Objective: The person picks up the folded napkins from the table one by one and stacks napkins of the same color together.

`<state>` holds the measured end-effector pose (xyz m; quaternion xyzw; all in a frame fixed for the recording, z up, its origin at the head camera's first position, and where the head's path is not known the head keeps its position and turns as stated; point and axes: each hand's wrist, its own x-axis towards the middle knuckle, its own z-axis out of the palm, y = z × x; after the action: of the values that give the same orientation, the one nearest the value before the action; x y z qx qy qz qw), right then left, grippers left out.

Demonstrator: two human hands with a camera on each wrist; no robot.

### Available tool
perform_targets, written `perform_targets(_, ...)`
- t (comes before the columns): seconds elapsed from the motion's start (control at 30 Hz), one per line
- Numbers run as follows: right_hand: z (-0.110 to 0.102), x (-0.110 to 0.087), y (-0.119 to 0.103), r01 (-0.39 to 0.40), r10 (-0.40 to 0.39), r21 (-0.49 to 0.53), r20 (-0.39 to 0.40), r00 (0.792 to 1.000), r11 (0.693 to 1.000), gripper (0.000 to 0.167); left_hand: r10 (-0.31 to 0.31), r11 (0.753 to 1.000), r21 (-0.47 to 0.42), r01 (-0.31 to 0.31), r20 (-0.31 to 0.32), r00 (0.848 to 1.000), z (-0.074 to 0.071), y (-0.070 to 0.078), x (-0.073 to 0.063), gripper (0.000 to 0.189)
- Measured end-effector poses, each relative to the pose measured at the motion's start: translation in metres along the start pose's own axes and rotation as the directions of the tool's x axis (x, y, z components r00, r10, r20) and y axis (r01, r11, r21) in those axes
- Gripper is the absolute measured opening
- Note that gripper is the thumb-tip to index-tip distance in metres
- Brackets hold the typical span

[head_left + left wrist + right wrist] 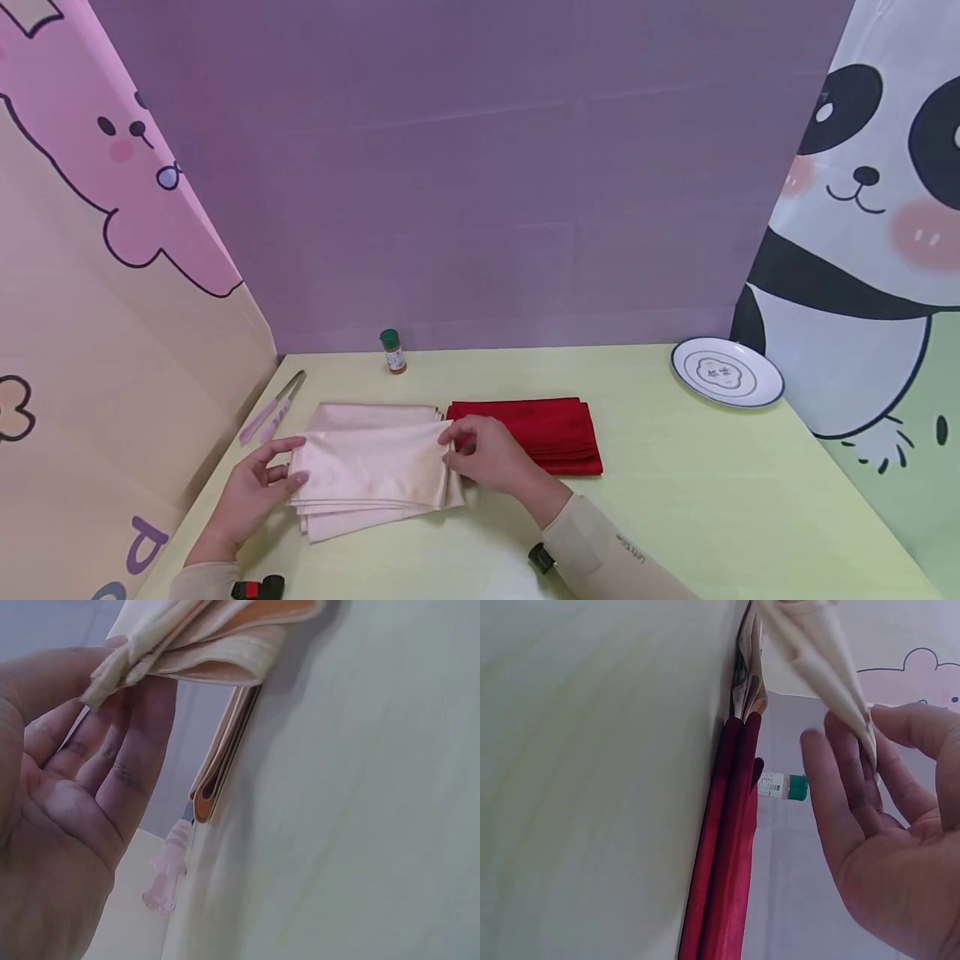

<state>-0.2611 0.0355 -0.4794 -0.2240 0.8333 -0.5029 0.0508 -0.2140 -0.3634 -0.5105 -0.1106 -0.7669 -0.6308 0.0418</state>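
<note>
Between my two hands is a folded cream-pink satin cloth (pixel 367 467), lifted over another folded pale pink cloth (pixel 375 415) on the table. My left hand (pixel 251 498) pinches its left edge; in the left wrist view the thumb lies over the gathered folds (pixel 131 664) with the fingers beneath. At the opposite edge, my right hand (pixel 495 457) pinches the cloth between thumb and fingers, as the right wrist view shows with the cloth (pixel 829 671) hanging above the table. A folded red cloth (pixel 540 425) lies just beyond the right hand, partly hidden by it.
Tongs (pixel 273 408) with pink-purple handles lie at the table's left edge. A small green-capped bottle (pixel 393 352) stands at the back. At the far right sits a white plate (pixel 693 379) with a dark rim. Printed cloth walls enclose the table's sides and back.
</note>
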Motion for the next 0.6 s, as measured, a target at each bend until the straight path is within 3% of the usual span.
perform_targets(0.2, 0.0018, 0.0005, 0.0007, 0.004, -0.004, 0.022, -0.009, 1.0, 1.0, 0.019, -0.006, 1.0, 0.02, 0.006, -0.004, 1.0, -0.001, 0.0022, 0.0035, 0.053)
perform_targets(0.43, 0.0008, -0.0002, -0.0034, -0.008, 0.009, 0.019, -0.055, 0.998, 1.0, 0.021, 0.077, 0.997, -0.006, -0.077, 0.025, 0.997, -0.002, 0.0067, 0.0076, 0.052)
perform_targets(0.6, 0.0013, 0.0004, -0.0037, -0.023, 0.025, 0.018, -0.061, 0.998, 1.0, 0.02, 0.096, 0.995, 0.001, -0.096, 0.041, 0.995, -0.0023, 0.0086, 0.01, 0.052)
